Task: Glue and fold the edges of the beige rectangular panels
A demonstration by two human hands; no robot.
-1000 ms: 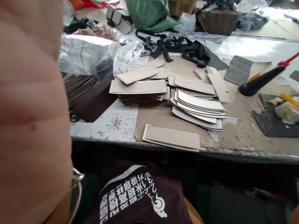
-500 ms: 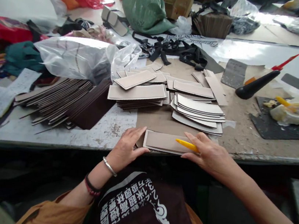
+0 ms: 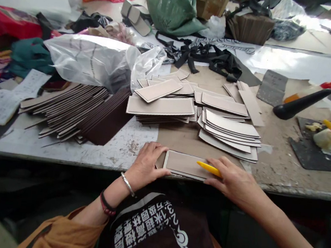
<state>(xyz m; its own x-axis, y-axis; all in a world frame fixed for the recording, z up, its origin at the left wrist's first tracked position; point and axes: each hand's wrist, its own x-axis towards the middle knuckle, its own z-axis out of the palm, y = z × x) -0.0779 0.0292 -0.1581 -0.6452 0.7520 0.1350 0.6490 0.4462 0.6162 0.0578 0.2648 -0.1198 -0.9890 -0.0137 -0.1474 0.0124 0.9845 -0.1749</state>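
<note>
At the table's front edge lies a beige rectangular panel (image 3: 183, 163) with a pale border, on top of a darker piece that shows at its left end. My left hand (image 3: 149, 163) grips the left end between thumb and fingers. On the opposite end, my right hand (image 3: 228, 177) is closed, and a yellow pointed tool (image 3: 209, 168) sticks out of its grasp across the panel's face. Just beyond are loose piles of similar beige panels (image 3: 162, 106), with a fanned stack of pale-edged panels (image 3: 230, 125) at their right.
Dark brown strips (image 3: 72, 107) lie fanned at left beside a clear plastic bag (image 3: 91, 58). Black straps (image 3: 205, 58) and a green bag (image 3: 172, 6) are behind. At right are a black tapered object (image 3: 302, 104) and a dark mat (image 3: 324, 156) with a glue-smeared container.
The camera view has shifted, so everything sits slightly farther right. Both hands keep their hold on the panel, with the yellow tool still in the right hand.
</note>
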